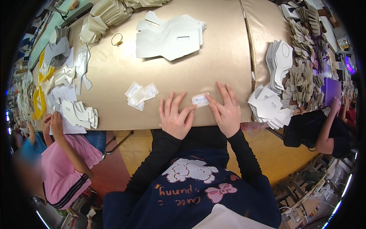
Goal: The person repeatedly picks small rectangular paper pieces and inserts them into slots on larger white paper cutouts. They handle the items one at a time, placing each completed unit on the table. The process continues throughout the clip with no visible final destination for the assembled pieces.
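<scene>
A small white printed label [199, 100] lies flat on the table near its front edge, between my two hands. My left hand [176, 116] rests palm down with its fingers spread, a fingertip at the label's lower left corner. On the other side my right hand [227, 111] is likewise palm down and spread, one fingertip touching the label's right edge. Neither hand grips it. To the left of my left hand, several similar small white labels [140, 95] overlap in a loose pile.
Stacked pale cut pieces [169, 38] lie farther back, beside a yellow ring [117, 39]. More stacks [267, 102] stand at the right edge near a table seam. Beige bundles [108, 13] sit at the back left. A person in pink [70, 164] works at the left; another sits at the right.
</scene>
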A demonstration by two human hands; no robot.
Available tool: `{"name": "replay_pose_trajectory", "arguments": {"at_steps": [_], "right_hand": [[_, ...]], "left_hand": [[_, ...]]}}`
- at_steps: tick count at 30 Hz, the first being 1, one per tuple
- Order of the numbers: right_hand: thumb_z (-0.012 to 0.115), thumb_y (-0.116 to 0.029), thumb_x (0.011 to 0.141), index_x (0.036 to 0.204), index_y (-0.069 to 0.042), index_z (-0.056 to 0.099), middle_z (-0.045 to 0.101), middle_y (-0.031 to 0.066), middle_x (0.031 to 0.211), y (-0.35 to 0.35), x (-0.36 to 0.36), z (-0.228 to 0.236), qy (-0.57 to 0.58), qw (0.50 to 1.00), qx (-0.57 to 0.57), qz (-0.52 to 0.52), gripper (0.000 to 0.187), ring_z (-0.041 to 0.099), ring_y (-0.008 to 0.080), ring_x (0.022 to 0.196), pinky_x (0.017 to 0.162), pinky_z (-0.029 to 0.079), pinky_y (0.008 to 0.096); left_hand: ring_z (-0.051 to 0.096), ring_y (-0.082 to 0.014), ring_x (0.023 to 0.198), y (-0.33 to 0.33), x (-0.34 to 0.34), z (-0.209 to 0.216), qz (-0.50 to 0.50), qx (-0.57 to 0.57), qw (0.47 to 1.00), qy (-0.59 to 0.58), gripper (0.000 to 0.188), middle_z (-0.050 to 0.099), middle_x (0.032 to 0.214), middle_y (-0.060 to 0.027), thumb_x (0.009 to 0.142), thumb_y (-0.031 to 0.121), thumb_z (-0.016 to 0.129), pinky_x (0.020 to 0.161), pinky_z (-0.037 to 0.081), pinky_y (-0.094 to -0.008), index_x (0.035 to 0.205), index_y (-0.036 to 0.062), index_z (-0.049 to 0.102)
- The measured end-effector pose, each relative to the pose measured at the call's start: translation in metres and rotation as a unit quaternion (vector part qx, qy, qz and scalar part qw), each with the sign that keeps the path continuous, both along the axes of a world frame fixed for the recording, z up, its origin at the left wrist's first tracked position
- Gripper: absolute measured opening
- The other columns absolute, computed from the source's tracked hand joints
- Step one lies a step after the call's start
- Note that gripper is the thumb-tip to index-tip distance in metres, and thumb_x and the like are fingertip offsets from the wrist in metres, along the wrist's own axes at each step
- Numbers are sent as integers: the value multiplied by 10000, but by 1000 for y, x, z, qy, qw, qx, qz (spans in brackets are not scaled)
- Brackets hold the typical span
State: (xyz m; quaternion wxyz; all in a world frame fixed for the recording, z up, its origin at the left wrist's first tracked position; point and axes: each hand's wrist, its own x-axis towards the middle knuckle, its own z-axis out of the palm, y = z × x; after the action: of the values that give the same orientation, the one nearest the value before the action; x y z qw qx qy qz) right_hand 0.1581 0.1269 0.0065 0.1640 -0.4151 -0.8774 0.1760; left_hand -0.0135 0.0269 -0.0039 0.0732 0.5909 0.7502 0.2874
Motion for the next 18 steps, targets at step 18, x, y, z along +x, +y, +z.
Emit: {"name": "replay_pose_trajectory", "arguments": {"at_steps": [18], "right_hand": [[733, -172, 862, 1229, -87, 676, 572, 97, 1392, -5, -4, -9, 66, 996, 39, -37, 381, 504, 341, 1312, 1105, 386, 477]], "left_hand": [[497, -346, 1297, 19, 2, 4, 39, 19, 997, -57, 216, 608, 1301, -71, 848, 216, 750, 1098, 341, -486, 1036, 117, 710]]}}
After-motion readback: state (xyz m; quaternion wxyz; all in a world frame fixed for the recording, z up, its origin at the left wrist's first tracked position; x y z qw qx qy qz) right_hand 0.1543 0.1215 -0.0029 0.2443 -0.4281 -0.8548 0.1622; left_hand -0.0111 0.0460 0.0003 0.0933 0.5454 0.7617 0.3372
